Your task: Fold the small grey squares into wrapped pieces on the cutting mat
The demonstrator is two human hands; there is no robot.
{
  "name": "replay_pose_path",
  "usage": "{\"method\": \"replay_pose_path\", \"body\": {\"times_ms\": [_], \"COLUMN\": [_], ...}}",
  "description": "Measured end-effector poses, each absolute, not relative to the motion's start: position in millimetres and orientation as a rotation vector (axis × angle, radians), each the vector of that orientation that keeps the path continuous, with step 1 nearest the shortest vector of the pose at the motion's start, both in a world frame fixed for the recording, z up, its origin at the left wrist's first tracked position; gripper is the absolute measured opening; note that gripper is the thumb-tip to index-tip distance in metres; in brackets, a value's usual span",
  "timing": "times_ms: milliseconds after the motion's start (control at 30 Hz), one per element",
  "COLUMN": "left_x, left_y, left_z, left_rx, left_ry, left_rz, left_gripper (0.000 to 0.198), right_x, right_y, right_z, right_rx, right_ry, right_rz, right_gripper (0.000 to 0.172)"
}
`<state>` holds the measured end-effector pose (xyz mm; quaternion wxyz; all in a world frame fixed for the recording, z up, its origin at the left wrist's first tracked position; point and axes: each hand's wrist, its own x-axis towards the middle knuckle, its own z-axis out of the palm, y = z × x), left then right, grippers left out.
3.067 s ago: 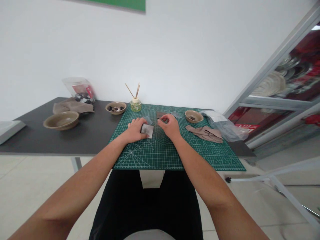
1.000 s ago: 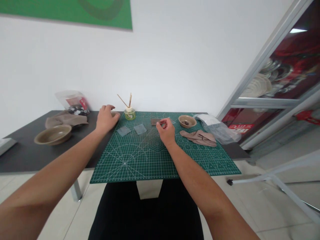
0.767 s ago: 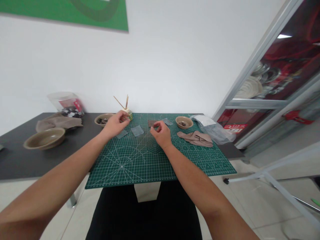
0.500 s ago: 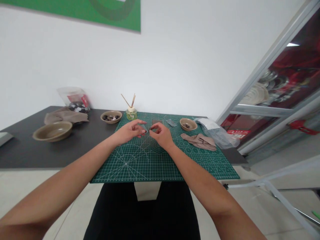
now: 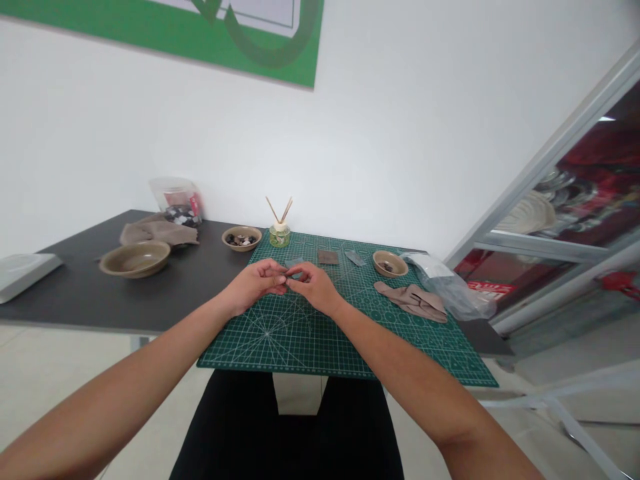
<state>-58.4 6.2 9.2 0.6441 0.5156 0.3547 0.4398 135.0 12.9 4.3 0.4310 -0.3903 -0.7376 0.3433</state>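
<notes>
My left hand and my right hand meet fingertip to fingertip above the green cutting mat. Both are closed in a pinch on a small dark piece, mostly covered by the fingers, so its kind cannot be told. Just behind the fingers a clear bluish packet lies on the mat, partly hidden. Beyond my right hand are a flat brown square and a second clear packet. To the right, a small tan bowl contains a few dark bits.
A crumpled brown cloth and a plastic bag lie on the right. Leftward stand a reed diffuser, a bowl of pebbles, a larger bowl, another cloth, a clear jar and a white device.
My left hand's spread fingers have closed and come together with my right fingertips around the small dark piece. The head view has shifted, so the table appears farther right and slightly lower.
</notes>
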Motion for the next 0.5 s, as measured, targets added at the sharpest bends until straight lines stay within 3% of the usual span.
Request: {"method": "replay_pose_path", "body": {"times_ms": [267,500], "left_x": [-69,-70], "left_y": [9,6], "left_z": [-12,-12], "left_rx": [1.101,1.219], "left_ry": [0.891,0.929], "left_rz": [1.118,1.05], "left_gripper": [0.035,0.033], "right_x": [119,95], "right_y": [68,148], "right_z": [35,80], "right_rx": [-1.164,-1.332], "right_ry": [-1.735,-1.749], "right_rz": [0.615,0.434], "right_gripper": [0.016,0.042]}}
